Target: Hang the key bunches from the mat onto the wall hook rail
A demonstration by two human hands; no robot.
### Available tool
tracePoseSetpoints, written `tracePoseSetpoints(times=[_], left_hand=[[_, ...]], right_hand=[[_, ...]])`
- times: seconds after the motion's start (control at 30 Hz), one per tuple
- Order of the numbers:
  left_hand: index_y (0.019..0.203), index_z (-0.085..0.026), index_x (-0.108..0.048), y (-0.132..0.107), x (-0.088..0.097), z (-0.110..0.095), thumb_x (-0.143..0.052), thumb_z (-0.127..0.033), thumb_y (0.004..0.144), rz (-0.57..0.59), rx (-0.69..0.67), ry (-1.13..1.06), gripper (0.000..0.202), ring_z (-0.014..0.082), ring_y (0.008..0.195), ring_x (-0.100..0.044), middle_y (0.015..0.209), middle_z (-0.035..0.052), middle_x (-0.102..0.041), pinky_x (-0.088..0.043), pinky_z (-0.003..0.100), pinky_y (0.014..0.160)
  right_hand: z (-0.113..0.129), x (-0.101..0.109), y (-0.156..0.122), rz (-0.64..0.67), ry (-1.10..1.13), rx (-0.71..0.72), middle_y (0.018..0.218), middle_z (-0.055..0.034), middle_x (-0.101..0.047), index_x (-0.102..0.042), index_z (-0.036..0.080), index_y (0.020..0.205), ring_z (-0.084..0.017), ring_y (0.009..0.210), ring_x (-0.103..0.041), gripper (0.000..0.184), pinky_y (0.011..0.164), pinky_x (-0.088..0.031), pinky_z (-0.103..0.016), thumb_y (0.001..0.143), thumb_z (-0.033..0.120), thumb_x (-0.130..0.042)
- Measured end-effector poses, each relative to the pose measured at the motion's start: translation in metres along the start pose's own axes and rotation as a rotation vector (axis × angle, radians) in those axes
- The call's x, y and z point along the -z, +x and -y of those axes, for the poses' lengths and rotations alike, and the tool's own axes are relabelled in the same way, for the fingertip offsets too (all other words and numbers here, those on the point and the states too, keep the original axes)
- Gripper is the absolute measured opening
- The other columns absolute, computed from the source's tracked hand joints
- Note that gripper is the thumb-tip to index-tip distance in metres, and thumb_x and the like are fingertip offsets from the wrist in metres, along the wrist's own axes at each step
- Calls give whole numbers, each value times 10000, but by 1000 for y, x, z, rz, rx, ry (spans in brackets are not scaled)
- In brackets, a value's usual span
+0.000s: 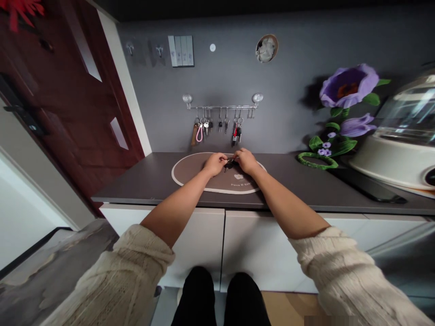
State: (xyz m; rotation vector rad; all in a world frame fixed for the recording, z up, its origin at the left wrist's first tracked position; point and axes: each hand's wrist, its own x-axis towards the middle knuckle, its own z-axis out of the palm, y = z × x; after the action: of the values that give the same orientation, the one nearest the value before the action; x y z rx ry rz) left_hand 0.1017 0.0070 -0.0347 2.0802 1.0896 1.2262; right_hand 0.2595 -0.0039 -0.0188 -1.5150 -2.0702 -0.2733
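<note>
My left hand (215, 163) and my right hand (246, 160) meet over a brown oval mat (190, 174) on the dark counter. Both are closed in a pinch on a small bunch of keys with a dark fob (229, 164) held between them, just above the mat. On the grey wall behind, a chrome hook rail (222, 107) carries several more key bunches (204, 128), one with a pink loop and one with a red tag.
A dark red door (61, 104) stands at the left. A purple knitted flower decoration (343, 108) and a white appliance with a clear lid (401, 140) sit at the right of the counter (142, 181). White cabinet doors (258, 244) are below.
</note>
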Motion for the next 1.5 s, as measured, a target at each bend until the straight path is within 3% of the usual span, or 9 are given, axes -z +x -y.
tracePoseSetpoints(times=[0.3, 0.67, 0.83, 1.07, 1.3, 1.5], left_hand=[[827, -142, -607, -3, 4, -7, -519, -165, 737, -96, -102, 100, 128, 125, 752, -528, 854, 54, -591, -417, 265, 759], [790, -140, -615, -5, 8, -16, -518, -208, 745, -111, -171, 78, 127, 134, 759, -526, 802, 44, -613, -405, 260, 754], [770, -140, -619, -5, 10, -20, -519, -224, 739, -120, -120, -84, 134, 121, 711, -533, 765, 28, -627, -409, 248, 722], [774, -126, -617, -3, 11, -21, -539, -242, 724, -181, -63, -309, 148, 115, 714, -539, 769, 31, -630, -417, 247, 721], [790, -124, -610, -4, 10, -24, -553, -279, 719, -192, 5, -464, 179, 99, 678, -531, 725, 16, -621, -426, 228, 670], [834, -128, -614, -4, 10, -25, -560, -355, 711, -197, 10, -484, 263, 118, 742, -556, 816, 47, -643, -433, 246, 711]], right_hand=[[7, 11, 1, -29, 136, -17, 766, -40, -623, -618, 174, 806, -143, 723, -526, 169, 690, -357, -232, 756, 130, -462], [23, 23, -4, -131, 458, -121, 756, -26, -635, -618, 163, 785, -113, 675, -533, 124, 680, -376, -228, 741, 213, -514], [22, 20, -3, -158, 720, -146, 749, -26, -626, -605, 153, 794, -110, 660, -530, 174, 645, -395, -228, 708, 296, -556], [26, 17, -4, -89, 1041, -195, 636, -1, -579, -569, 146, 733, -89, 574, -494, 264, 583, -403, -224, 633, 386, -615], [28, 16, -6, -61, 1060, -195, 651, 18, -541, -530, 159, 735, -85, 601, -473, 261, 624, -398, -231, 632, 390, -595], [26, 15, -5, -89, 1102, -170, 638, 37, -501, -496, 169, 731, -77, 586, -445, 234, 601, -374, -208, 649, 372, -577]])
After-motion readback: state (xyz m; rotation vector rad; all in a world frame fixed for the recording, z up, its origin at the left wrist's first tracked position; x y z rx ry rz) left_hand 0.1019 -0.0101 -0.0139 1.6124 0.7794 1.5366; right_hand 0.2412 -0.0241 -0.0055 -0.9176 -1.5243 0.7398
